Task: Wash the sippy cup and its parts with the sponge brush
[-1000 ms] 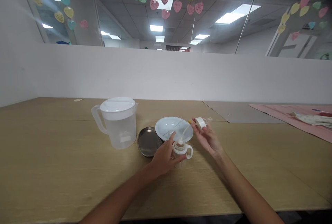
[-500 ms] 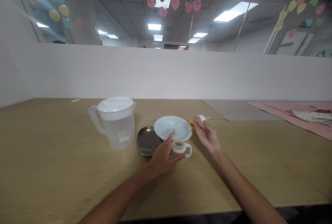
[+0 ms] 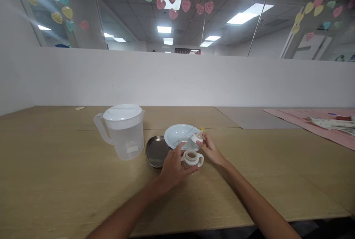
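Note:
A clear baby bottle with a white ring and side handles (image 3: 191, 157) stands with its mouth uncovered, and my left hand (image 3: 175, 166) is wrapped round its left side. My right hand (image 3: 210, 149) pinches a white collar with a clear nipple (image 3: 197, 137), nipple upward, just above and behind the bottle's mouth; the two are apart. Behind them lies a white bowl (image 3: 173, 134) with a thin clear stick and something transparent in it. An oval metal tray (image 3: 156, 152) sits left of the bowl, partly behind my left hand.
A lidded translucent pitcher (image 3: 128, 135) stands left of the tray. Something yellow (image 3: 202, 129) shows behind my right hand. At the far right, a pink cloth (image 3: 294, 119) bears a patterned cloth. A white wall (image 3: 177, 80) runs behind the table.
My right hand has moved left and closer to the bottle, turning the collar so that its nipple points up. My left hand has kept its hold on the bottle.

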`<state>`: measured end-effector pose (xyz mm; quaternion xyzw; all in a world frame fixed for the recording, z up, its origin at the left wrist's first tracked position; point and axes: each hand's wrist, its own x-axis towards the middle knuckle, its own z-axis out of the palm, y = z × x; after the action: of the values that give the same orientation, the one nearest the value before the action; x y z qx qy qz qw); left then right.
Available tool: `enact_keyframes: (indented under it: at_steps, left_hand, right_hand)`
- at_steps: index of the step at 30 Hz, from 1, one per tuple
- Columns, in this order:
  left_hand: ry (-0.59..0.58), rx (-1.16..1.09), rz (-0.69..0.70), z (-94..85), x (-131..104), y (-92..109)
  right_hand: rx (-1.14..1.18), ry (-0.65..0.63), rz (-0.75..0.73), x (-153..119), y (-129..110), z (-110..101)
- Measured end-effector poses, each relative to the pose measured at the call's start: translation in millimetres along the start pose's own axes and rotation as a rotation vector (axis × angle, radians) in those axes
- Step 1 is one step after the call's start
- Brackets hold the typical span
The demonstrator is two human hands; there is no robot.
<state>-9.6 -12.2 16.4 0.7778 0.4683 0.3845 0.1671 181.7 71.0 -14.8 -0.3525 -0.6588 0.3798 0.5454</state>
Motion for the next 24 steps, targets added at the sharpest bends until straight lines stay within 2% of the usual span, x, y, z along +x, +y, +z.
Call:
enact_keyframes:
  at_steps: [3,6,9,12,15,17,18,21,22,24]
  left_hand:
    - [0.03,0.043,0.023,-0.7,-0.4,-1.6]
    - [0.075,0.063,0.071,-6.6,0.2,-1.7]
    - [0.137,0.017,0.11,-19.2,7.5,6.2]
    - [0.127,-0.096,0.166,-33.0,24.2,23.3]
    - [0.098,-0.213,0.232,-40.2,47.0,42.2]
    - [0.16,-0.305,0.253,-40.9,64.4,50.4]
    - [0.227,-0.376,0.24,-40.8,73.7,52.5]
    - [0.444,-0.658,0.103,-44.1,102.1,49.3]
    - [0.467,-0.72,0.061,-47.2,110.3,45.1]
    - [0.379,-0.679,0.047,-55.4,122.3,32.1]
  right_hand:
    - [-0.043,-0.001,-0.081,-3.1,-8.2,2.2]
    - [-0.081,0.05,-0.184,-8.9,-29.7,7.3]
    - [-0.218,0.129,-0.317,-16.2,-53.8,15.1]
    - [-0.257,0.162,-0.409,-18.6,-69.4,22.8]
    - [-0.197,0.22,-0.489,-12.1,-78.5,28.0]
    - [-0.141,0.262,-0.521,-3.9,-87.7,30.6]
    - [-0.126,0.261,-0.524,0.7,-94.5,31.8]
    - [-0.172,0.134,-0.527,15.7,-122.6,32.8]
    - [-0.211,0.043,-0.526,21.3,-132.5,31.2]
    - [-0.287,-0.129,-0.499,33.8,-148.1,23.2]
